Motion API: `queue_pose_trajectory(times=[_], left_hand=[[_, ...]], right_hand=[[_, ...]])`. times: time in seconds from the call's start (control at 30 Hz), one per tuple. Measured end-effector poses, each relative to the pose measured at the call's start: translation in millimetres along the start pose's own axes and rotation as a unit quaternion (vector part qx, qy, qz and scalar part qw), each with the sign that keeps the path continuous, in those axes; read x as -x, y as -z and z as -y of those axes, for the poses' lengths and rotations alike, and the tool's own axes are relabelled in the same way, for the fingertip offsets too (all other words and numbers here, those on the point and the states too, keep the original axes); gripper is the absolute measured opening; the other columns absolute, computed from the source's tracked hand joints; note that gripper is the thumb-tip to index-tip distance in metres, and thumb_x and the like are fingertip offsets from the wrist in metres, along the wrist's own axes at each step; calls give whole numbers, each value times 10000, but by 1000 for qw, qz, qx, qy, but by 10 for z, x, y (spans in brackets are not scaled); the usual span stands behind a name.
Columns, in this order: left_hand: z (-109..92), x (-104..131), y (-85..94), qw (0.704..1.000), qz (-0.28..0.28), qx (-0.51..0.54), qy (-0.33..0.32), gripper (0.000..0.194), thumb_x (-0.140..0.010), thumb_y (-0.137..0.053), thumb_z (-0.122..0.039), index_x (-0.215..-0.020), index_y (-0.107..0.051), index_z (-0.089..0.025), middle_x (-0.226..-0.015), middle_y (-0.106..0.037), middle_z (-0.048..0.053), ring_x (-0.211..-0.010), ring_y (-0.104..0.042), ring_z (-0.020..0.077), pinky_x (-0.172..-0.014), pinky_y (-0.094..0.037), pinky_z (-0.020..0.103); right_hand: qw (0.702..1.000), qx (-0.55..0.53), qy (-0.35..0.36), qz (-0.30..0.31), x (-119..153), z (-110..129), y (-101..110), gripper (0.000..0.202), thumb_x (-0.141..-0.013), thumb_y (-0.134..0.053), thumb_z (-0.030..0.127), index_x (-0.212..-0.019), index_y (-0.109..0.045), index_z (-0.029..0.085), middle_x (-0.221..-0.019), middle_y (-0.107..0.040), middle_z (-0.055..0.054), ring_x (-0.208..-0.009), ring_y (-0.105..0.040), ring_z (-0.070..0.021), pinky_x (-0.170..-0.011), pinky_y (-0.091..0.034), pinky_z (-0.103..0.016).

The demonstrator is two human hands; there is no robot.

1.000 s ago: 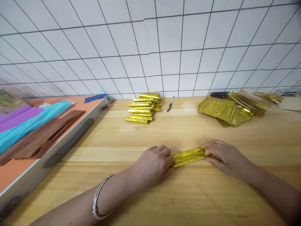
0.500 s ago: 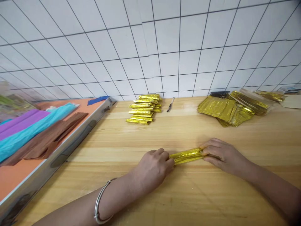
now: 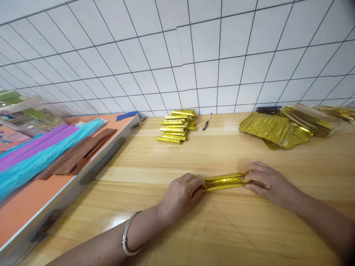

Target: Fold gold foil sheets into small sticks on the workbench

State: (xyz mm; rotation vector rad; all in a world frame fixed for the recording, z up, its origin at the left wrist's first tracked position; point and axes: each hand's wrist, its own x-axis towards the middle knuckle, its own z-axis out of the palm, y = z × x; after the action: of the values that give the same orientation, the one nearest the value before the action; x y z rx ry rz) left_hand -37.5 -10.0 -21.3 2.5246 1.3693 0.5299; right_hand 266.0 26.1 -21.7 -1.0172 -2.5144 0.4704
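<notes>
A narrow strip of folded gold foil paper (image 3: 224,181) stretches between my two hands, low over the wooden table. My left hand (image 3: 181,195), with a silver bangle (image 3: 128,236) on its wrist, is closed on the strip's left end. The right end is pinched between the thumb and fingers of my right hand (image 3: 266,183). A lengthwise crease or trough shows along the foil, its edges raised. Both ends of it are hidden by my fingers.
Folded gold strips (image 3: 177,127) are stacked near the tiled wall, with a pen (image 3: 207,122) beside them. Flatter gold foil sheets (image 3: 273,127) lie at the back right. On the left, a raised orange surface (image 3: 91,144) carries brown, turquoise and purple crepe paper.
The view has swung slightly left, so things sit farther right. The foil strip has tilted a little and its trough shows more openly. Both hands keep their hold.
</notes>
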Motion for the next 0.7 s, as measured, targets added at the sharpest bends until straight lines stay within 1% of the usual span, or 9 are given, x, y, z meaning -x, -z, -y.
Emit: queue_pose_trajectory(times=[0.07,0.1,0.23,0.33,0.47,0.57,0.7], left_hand=[[-1,16,-21,1000,-12,-5,0,100,-867,-513,-241,-899,-594,-193,-799,-618,34,-748,-559,154,-672,-460,265],[-10,21,-23,1000,-18,-9,-11,105,-871,-509,-249,-894,-592,-189,-791,-618,38,-745,-556,156,-673,-458,270],[-46,34,-3,996,-31,-24,-86,157,-905,-458,-247,-907,-604,-189,-826,-627,54,-782,-549,156,-710,-451,282],[-52,39,17,991,-11,-58,-122,182,-914,-431,-205,-884,-609,-187,-822,-618,52,-778,-535,154,-700,-437,284],[-36,42,28,983,13,-83,-163,169,-920,-427,-190,-941,-595,-178,-973,-611,58,-874,-523,172,-757,-430,319],[-16,45,18,983,21,-67,-167,174,-927,-412,-176,-969,-581,-168,-1052,-593,54,-932,-514,178,-805,-434,327],[2,49,14,983,48,-50,-170,183,-934,-396,-171,-980,-573,-155,-1040,-597,58,-941,-515,176,-827,-438,324]], right_hand=[[1000,-2,1,-1,-1,-4,-4,146,-856,-508,286,-884,-638,227,-1001,-630,-85,-941,-560,-224,-776,-469,-397],[1000,-3,0,-2,-2,-5,-7,147,-855,-508,289,-883,-639,229,-1002,-631,-85,-942,-562,-226,-774,-469,-399],[1000,-11,-1,-7,-8,-11,-23,148,-847,-515,298,-876,-643,232,-1010,-631,-81,-945,-566,-226,-771,-472,-398],[1000,-12,-6,-5,-9,-15,-27,150,-849,-514,302,-869,-645,233,-1010,-631,-77,-953,-561,-224,-779,-472,-397],[1000,-20,-9,-2,-3,-15,-18,152,-852,-518,301,-872,-650,231,-1024,-623,-75,-970,-554,-218,-793,-468,-388],[1000,-28,-13,-3,1,-13,-14,150,-847,-525,306,-863,-657,235,-1015,-626,-67,-966,-557,-214,-789,-471,-379],[999,-36,-16,-1,3,-20,-23,148,-852,-522,301,-877,-651,234,-1024,-615,-66,-987,-545,-209,-813,-463,-380]])
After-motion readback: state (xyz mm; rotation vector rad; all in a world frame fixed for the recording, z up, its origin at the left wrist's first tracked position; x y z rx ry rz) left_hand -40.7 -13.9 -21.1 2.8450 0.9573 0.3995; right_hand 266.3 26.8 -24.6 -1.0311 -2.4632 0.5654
